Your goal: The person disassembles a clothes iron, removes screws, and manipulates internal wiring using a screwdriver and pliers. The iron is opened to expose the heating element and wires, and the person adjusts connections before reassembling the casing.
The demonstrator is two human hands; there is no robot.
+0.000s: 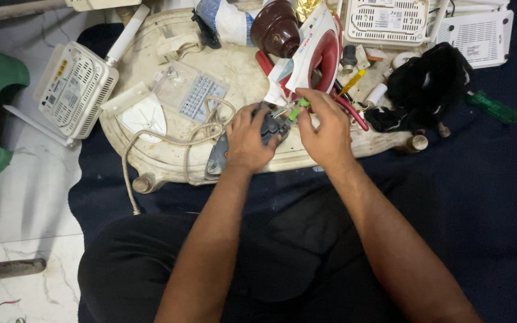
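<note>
Screwdriver [298, 109] pinched in right hand [324, 128] fingers, left hand [248, 139] clasping iron base [222, 152] — just beside

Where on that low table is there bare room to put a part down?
Bare top lies between the clear cover and the brown dome, and a little along the table edge left of the left hand. Around the right hand and red iron shell it's crowded.

left hand [248, 139] curled, gripping | right hand [324, 127] pinching, fingers bent | forearms converging
</note>
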